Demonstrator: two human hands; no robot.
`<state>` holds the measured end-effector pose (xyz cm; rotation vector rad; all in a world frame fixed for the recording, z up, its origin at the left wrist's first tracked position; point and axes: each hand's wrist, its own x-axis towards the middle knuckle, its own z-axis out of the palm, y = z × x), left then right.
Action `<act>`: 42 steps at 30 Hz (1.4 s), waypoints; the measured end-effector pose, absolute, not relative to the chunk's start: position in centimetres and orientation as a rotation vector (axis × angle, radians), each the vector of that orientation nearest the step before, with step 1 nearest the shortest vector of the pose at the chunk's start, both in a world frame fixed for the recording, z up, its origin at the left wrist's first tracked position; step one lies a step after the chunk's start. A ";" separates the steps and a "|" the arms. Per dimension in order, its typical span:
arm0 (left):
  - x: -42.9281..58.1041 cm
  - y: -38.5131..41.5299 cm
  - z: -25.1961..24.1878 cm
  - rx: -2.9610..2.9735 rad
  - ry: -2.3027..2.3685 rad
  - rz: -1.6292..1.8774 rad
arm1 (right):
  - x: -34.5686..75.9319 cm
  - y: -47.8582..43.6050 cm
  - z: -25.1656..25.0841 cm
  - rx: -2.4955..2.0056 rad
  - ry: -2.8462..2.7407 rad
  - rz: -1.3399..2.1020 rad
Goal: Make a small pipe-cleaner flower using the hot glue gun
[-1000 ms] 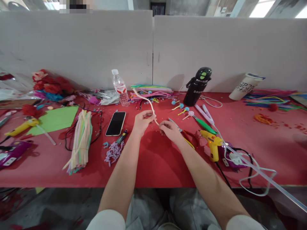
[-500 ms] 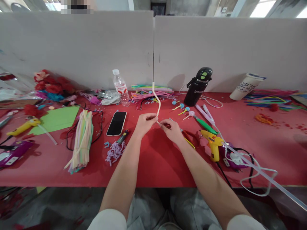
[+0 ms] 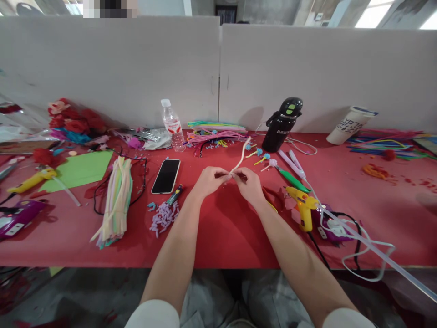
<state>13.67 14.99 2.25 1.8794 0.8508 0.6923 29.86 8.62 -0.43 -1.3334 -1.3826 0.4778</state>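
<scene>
A cream pipe cleaner (image 3: 243, 155) rises from between my fingertips and leans to the upper right, its far end near the small pompom pieces. My left hand (image 3: 212, 180) pinches its lower end from the left. Fingertips touching those of the left, my right hand (image 3: 250, 183) pinches the same end from the right. The short end between the fingers is mostly hidden. Close to the right hand lie small blue and pink pompom flowers (image 3: 266, 157) on yellow stems. Left of my left forearm is a heap of lilac snippets (image 3: 165, 217).
On the red table (image 3: 232, 237) lie a phone (image 3: 166, 176), a pipe-cleaner bundle (image 3: 118, 200) and a yellow glue gun (image 3: 303, 205) with a long glue stick. A water bottle (image 3: 173, 127), a black flask (image 3: 282, 125) and a white cup (image 3: 350, 125) stand before the grey partition (image 3: 136, 68).
The pipe cleaner has swung from upright to leaning right. My right hand has come up against the left, and both now pinch its lower end.
</scene>
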 end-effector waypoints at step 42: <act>15.3 14.8 1.4 1.248 0.847 0.908 | 28.5 8.2 -0.1 -1.278 -1.287 0.498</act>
